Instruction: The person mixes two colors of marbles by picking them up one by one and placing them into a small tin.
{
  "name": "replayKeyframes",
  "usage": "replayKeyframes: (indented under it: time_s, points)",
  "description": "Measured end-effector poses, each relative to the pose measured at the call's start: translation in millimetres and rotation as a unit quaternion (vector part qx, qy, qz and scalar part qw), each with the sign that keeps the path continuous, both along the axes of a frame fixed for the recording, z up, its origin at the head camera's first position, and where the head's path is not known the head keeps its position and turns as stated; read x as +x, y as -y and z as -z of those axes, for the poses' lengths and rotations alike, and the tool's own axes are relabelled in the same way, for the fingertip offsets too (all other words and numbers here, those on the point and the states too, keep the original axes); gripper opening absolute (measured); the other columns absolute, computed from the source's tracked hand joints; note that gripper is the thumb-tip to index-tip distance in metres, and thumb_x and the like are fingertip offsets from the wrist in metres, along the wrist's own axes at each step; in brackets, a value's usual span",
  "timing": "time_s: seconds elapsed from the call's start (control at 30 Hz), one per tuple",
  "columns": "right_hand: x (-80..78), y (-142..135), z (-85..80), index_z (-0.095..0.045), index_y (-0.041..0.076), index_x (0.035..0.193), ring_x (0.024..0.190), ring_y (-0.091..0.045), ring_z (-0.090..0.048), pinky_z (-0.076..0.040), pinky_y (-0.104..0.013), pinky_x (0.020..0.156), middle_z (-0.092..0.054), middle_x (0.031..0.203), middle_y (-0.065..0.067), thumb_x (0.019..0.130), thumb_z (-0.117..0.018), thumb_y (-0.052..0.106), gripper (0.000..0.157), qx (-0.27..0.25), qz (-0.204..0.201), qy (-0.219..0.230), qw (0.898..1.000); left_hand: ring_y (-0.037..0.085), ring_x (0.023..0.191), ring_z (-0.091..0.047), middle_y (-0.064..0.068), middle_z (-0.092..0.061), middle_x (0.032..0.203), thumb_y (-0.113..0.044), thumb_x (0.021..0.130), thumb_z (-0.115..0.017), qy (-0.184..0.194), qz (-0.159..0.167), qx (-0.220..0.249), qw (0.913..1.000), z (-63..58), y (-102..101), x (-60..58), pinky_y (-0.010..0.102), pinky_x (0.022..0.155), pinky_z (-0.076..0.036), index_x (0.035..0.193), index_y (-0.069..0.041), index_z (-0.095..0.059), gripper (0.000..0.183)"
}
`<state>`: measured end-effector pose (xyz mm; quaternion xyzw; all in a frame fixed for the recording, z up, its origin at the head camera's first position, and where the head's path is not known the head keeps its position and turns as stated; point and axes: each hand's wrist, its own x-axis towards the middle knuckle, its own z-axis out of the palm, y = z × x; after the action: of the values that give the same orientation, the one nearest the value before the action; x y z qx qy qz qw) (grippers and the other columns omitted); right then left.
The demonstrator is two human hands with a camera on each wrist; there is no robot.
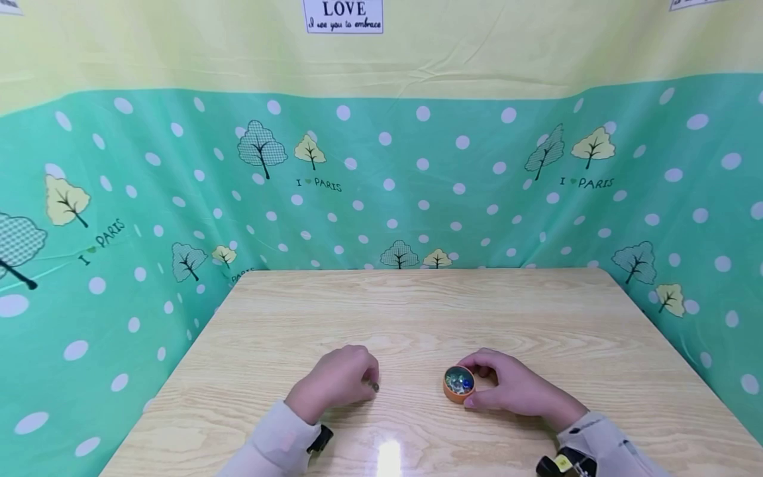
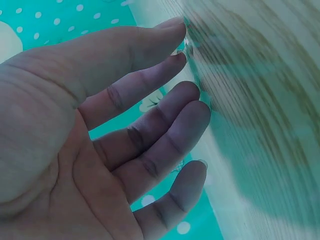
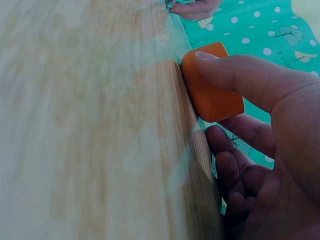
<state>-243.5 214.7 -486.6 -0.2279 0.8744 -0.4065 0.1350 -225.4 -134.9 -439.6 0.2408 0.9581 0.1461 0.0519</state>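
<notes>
Near the middle of the table, my right hand [image 1: 507,384] grips a small round orange cup [image 1: 457,395] by its right side, thumb in front and fingers behind. Several shiny glass marbles [image 1: 457,380] lie inside it, one of them deep blue. In the right wrist view the orange cup [image 3: 212,95] stands upright on the tabletop. To the left of the cup, apart from it, my left hand [image 1: 346,377] pinches a small glass marble [image 1: 374,386] between thumb and index finger, close to the table. Its other fingers are loosely bent in the left wrist view.
The light wood table [image 1: 417,311] reaches back to a green and yellow printed curtain [image 1: 423,172], which also hangs along both sides. A bright reflection lies at the table's front. Each wrist wears a black strapped camera [image 1: 566,462].
</notes>
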Motion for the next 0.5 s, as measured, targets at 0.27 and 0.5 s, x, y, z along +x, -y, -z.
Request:
replayKeyframes:
  time_s: [0.27,0.5]
  points:
    - [1.0,0.3,-0.2,-0.068,0.031,0.125,0.107,-0.017,-0.055,-0.045,-0.027,0.091,-0.064,0.117,0.009,0.079,-0.089,0.044,0.052,0.007,0.005,0.000,1.000,0.006,0.070,-0.049,-0.012,-0.063,0.080,-0.019,0.079,-0.088,-0.008,0.006,-0.009,0.9999,-0.4,-1.4,1.1,0.026,0.063,-0.042,0.077,-0.025,-0.073,0.017]
    - [0.0,0.3,1.2,-0.068,0.030,0.125,0.107,-0.015,-0.055,-0.046,-0.027,0.091,-0.064,0.116,0.010,0.080,-0.089,0.044,0.052,0.007,0.000,-0.006,1.000,0.006,0.070,-0.048,-0.012,-0.061,0.078,-0.022,0.081,-0.088,-0.013,0.005,-0.016,0.9998,0.8,-1.2,1.3,0.026,0.063,-0.042,0.077,-0.026,-0.073,0.016]
